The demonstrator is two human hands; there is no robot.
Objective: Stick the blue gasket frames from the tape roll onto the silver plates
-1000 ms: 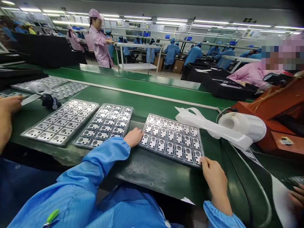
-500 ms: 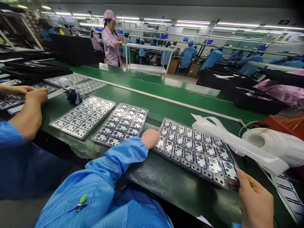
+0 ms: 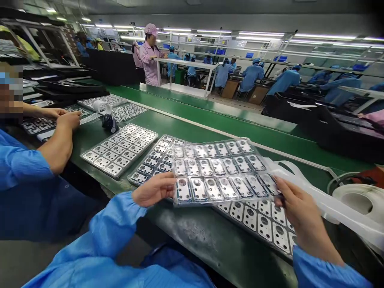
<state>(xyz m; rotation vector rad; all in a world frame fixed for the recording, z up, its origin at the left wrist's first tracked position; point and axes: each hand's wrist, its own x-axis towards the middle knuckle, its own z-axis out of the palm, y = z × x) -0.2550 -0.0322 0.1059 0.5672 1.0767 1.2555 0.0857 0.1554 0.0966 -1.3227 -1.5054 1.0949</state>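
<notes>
A clear plastic tray [image 3: 216,172] filled with rows of silver metal plates is lifted off the bench, tilted slightly. My left hand [image 3: 156,188] grips its left edge, fingers closed on the rim. At the opposite end my right hand [image 3: 297,204] pinches the right edge. Beneath it lies another tray of silver plates [image 3: 264,226], partly covered by the raised one. To the left, a tray with dark-edged plates [image 3: 150,160] rests on the bench, its right part hidden behind the lifted tray. Further left sits one more filled tray [image 3: 120,150].
A roll of white film [image 3: 357,204] with a loose strip lies at the right. A black tape dispenser [image 3: 109,123] stands at the left, near a co-worker's hands [image 3: 67,118]. Behind the green bench [image 3: 192,224] runs a green conveyor belt [image 3: 207,106]. Several people sit further back.
Both my hands have raised the upper tray off the one below and moved it leftwards, uncovering the lower tray's plates. The view has shifted slightly; the co-worker's hands stay about the same.
</notes>
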